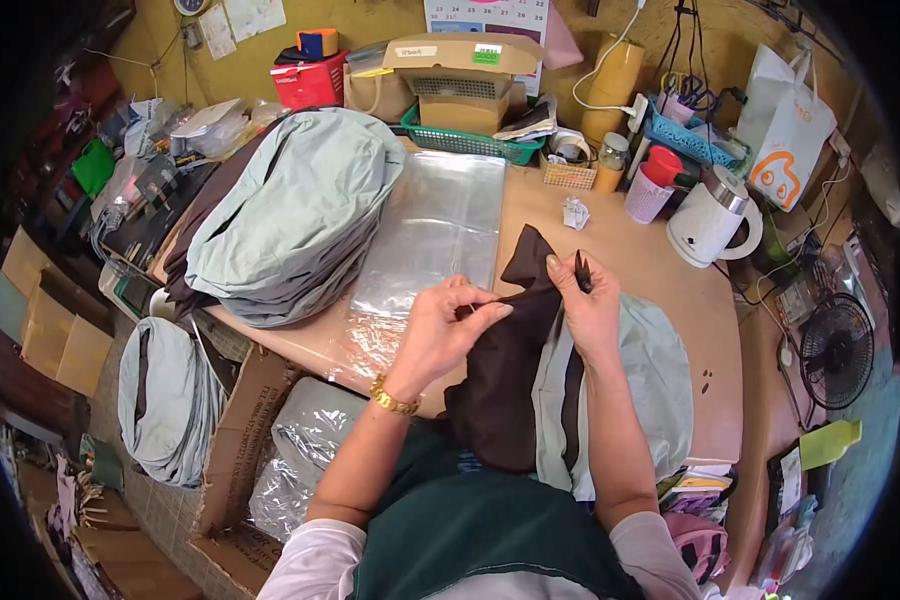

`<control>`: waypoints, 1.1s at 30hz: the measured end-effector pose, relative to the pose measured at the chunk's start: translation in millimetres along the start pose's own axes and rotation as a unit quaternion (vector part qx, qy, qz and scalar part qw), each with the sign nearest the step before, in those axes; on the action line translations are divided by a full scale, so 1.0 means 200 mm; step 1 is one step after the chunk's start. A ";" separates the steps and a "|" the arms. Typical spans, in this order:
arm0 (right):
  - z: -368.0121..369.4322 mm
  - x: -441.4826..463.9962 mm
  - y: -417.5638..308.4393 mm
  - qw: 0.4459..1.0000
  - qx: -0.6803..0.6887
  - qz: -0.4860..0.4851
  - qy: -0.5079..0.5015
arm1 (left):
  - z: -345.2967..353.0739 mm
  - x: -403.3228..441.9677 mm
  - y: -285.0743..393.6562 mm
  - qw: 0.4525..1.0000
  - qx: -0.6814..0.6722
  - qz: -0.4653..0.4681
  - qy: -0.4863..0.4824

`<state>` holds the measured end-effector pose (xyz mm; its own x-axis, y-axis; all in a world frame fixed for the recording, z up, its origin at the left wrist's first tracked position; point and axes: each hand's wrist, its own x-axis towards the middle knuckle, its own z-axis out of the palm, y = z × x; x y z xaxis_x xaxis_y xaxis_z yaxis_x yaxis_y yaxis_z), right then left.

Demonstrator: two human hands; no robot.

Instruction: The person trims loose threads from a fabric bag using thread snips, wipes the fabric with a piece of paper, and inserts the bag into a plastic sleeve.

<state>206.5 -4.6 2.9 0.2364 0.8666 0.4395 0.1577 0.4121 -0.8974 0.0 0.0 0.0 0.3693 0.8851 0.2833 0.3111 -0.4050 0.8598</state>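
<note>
My left hand (pixel 442 328), with a gold bracelet at its wrist, pinches the edge of a dark brown cloth piece (pixel 500 390) between thumb and fingertips. My right hand (pixel 592 308) is closed on the same cloth a little to the right. Black pointed thread snips (pixel 582 270) stick up from its fingers; their handle is hidden in the palm. The brown cloth hangs over the table's front edge toward my lap. Pale grey-green cloth (pixel 655 375) adjoins it, partly under my right forearm and spread on the table.
A tall pile of grey-green cloth pieces (pixel 300 200) lies at the left, beside clear plastic bags (pixel 435 220). A white kettle (pixel 708 225), a pink cup (pixel 650 190) and crumpled paper (pixel 575 213) stand back right. An open carton (pixel 230 450) holds plastic-wrapped bundles below left.
</note>
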 end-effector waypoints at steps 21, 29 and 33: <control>0.01 -0.01 0.00 1.000 0.004 -0.004 0.009 | 0.10 0.02 -0.02 0.931 -0.336 -0.138 0.028; 0.05 -0.02 -0.01 0.999 -0.026 -0.027 -0.005 | 0.10 0.01 -0.12 0.800 -0.572 -0.179 0.026; 0.03 -0.01 0.01 1.000 -0.028 -0.009 0.009 | 0.08 0.01 -0.14 0.737 -0.662 -0.131 -0.026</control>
<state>200.2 -4.0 -0.1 0.2511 0.8535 0.4566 0.2157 0.4105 -0.8860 5.4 10.0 -29.6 0.4916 0.8696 0.0463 -0.7376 0.3876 0.5529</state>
